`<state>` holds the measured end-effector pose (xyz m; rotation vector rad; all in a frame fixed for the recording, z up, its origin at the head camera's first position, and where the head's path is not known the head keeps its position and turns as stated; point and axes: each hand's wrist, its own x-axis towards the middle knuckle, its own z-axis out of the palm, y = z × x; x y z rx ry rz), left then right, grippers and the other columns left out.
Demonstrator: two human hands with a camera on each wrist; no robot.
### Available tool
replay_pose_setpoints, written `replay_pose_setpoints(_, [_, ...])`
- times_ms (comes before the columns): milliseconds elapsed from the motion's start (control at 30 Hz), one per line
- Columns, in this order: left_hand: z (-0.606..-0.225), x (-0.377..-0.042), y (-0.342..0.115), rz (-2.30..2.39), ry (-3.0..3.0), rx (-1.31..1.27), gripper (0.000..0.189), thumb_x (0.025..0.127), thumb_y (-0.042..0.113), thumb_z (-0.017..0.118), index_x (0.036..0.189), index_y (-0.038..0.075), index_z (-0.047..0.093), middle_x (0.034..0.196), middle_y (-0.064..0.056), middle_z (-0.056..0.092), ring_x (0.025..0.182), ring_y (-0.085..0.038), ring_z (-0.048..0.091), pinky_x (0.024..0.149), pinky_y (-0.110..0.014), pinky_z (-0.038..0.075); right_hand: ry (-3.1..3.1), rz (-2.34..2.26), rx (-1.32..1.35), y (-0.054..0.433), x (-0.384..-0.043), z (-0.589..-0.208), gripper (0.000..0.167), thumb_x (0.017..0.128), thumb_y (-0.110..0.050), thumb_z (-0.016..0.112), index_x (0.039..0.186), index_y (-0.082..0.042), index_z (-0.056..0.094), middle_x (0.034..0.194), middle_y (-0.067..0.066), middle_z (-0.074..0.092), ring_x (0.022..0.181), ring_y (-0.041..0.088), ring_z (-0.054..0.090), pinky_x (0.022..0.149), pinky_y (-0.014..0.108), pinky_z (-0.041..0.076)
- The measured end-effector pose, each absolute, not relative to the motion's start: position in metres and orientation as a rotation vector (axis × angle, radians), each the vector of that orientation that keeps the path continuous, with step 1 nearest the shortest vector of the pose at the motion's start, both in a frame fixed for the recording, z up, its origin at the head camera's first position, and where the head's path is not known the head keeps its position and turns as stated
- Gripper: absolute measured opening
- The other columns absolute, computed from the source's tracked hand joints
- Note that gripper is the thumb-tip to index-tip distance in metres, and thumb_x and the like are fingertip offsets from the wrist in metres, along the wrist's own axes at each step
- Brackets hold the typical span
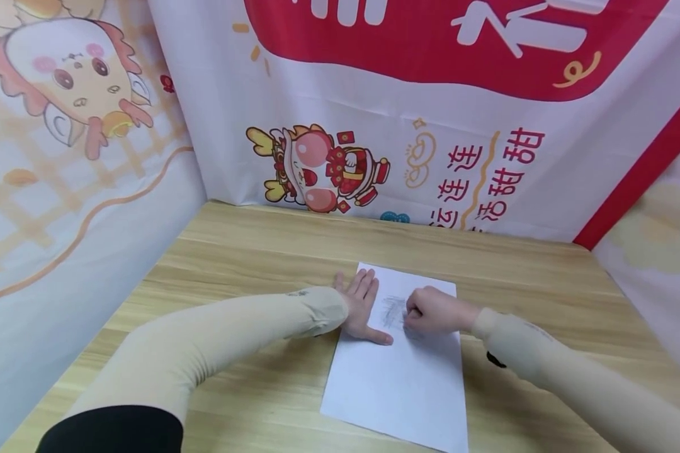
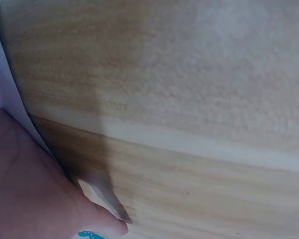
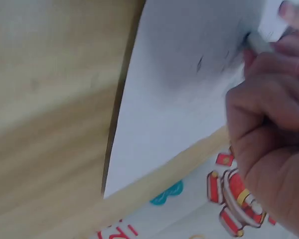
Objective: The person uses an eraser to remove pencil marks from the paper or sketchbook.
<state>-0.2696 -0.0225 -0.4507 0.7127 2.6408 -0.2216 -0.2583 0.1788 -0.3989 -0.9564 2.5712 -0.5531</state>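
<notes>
A white sheet of paper (image 1: 396,384) lies on the wooden table, with a patch of grey pencil scribble (image 1: 393,311) on its upper half. My left hand (image 1: 361,308) presses flat on the sheet's left edge, its fingers straight and its thumb stretched toward the scribble. In the left wrist view, the palm (image 2: 35,184) overlaps the paper's edge. My right hand (image 1: 433,309) is curled at the scribble's right side. Between its fingers it pinches a small pale eraser (image 3: 259,43) with a darkened end against the paper. Small dark flecks (image 3: 199,64) lie beside it.
The wooden table (image 1: 249,251) extends around the sheet. A printed white and red cloth (image 1: 340,88) hangs along the table's back edge. Another patterned cloth (image 1: 90,207) hangs at the left side, and a pale one (image 1: 663,251) at the right.
</notes>
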Motion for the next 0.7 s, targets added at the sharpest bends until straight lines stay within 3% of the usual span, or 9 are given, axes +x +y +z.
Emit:
replay_pose_setpoints(200, [-0.451,-0.269,-0.022,-0.226,2.648,0.731,0.139,0.061,0.102,0.029,0.155,0.010,-0.013,0.158,-0.011,-0.026,0.141,-0.025,-0.027,0.107,-0.064,-0.012,2.740,-0.529,-0.913,0.180,-0.284,-0.402,0.016,0.093,-0.007,0.066,0.077,-0.007,0.067,0.064,-0.004,0.054,0.055,0.011,0.048,0.055,0.027,0.043])
replay_pose_setpoints(300, [-0.452,-0.267,-0.023,-0.185,2.645,0.740,0.139,0.060,0.102,0.030,0.156,0.010,-0.012,0.158,-0.011,-0.025,0.141,-0.024,-0.028,0.105,-0.066,-0.014,2.751,-0.487,-1.010,0.187,-0.279,-0.408,0.009,0.094,-0.007,0.067,0.085,-0.008,0.069,0.069,-0.006,0.058,0.060,0.009,0.051,0.059,0.028,0.047])
replay_pose_setpoints(533, [-0.439,-0.257,-0.022,-0.236,2.674,0.746,0.134,0.065,0.098,0.034,0.158,0.010,-0.007,0.161,-0.009,-0.019,0.145,-0.023,-0.021,0.106,-0.068,-0.010,2.550,-0.480,-1.207,0.205,-0.231,-0.399,0.014,0.092,-0.006,0.068,0.080,-0.014,0.066,0.065,-0.013,0.050,0.057,0.002,0.046,0.055,0.023,0.044])
replay_pose_setpoints(700, [-0.437,-0.260,-0.022,-0.234,2.677,0.746,0.134,0.066,0.098,0.035,0.158,0.008,-0.006,0.161,-0.010,-0.019,0.145,-0.024,-0.021,0.106,-0.067,-0.011,2.546,-0.420,-1.142,0.196,-0.251,-0.387,0.013,0.091,-0.005,0.068,0.080,-0.011,0.067,0.068,-0.010,0.053,0.059,0.005,0.048,0.056,0.025,0.044])
